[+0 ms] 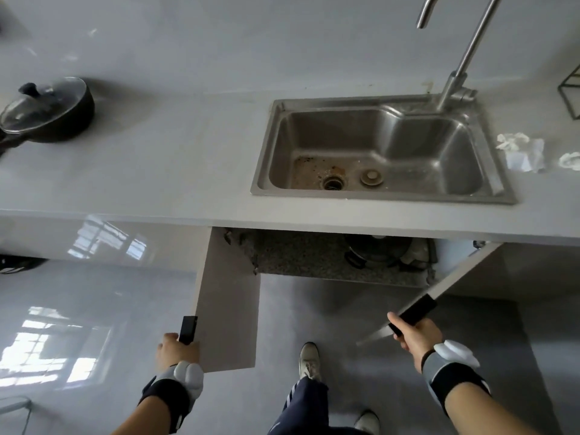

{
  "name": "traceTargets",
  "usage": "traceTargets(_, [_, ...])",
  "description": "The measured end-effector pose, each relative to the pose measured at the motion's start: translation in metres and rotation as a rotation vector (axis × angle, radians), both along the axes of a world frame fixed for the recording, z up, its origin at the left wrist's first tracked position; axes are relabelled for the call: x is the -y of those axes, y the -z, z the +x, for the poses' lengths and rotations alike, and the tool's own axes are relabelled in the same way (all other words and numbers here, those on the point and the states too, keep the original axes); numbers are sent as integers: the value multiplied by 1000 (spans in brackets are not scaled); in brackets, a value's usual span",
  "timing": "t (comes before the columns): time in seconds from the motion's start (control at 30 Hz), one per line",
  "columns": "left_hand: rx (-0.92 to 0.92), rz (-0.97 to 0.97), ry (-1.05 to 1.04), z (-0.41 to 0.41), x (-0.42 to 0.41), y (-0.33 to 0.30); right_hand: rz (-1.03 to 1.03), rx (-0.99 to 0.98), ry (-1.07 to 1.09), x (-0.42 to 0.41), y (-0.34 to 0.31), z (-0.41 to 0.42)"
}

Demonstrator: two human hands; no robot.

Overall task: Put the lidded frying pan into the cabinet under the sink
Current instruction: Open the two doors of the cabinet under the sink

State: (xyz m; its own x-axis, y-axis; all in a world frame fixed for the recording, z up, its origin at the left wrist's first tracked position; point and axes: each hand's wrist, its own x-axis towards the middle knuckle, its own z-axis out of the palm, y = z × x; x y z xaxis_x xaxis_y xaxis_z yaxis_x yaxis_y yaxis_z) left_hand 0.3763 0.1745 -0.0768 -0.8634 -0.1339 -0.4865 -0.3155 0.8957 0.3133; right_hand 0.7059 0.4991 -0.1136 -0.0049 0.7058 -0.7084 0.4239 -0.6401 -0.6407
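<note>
While both cabinet doors stand swung out toward the camera, each hand is on a door handle. Left hand (175, 351): fingers wrapped around the black handle (187, 329) at the outer edge of the left door (227, 296), grip closed on it. Right hand (416, 335): clamped on the black handle (412, 313) of the right door (461, 271), thumb on top. Both wrists carry grey-and-black straps with white pods.

Between the two hands, lower down: a leg in dark trousers and two light shoes (309, 359) on the grey floor.

Just beyond and between the hands, the cabinet (314, 265) under the sink is open. It has a speckled floor; a dark round pot with a lid (378, 251) sits toward the right-hand side, and beside that is something I can't make out.

Above the cabinet, past the right hand: steel sink (376, 146) set in the grey countertop (175, 171), a plug loose near the drain, a tall faucet (464, 58) at the back. Crumpled clear plastic (522, 150) lies on the counter right of the sink.

The lidded frying pan (47, 111) is far beyond the left hand and well to its left, on the countertop near the wall. It is black with a glass lid and a dark knob, and is well apart from both hands and the cabinet.
</note>
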Motion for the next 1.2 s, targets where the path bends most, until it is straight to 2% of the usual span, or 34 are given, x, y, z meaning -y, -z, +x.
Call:
traceTargets(0.3, [6,50,515,72,-116,-13,110,186,-150,14,-13,81])
traceTargets(0.6, [84,136,812,131,-190,-20,117,329,-219,8,-16,172])
traceTargets(0.77, [101,132,861,140,-189,-20,160,458,-233,0,-23,211])
traceTargets(1.0, [152,102,788,137,-160,-18,128,639,-280,-16,-26,248])
traceTargets(1.2, [148,84,708,143,-119,-24,397,600,-126,10,-48,231])
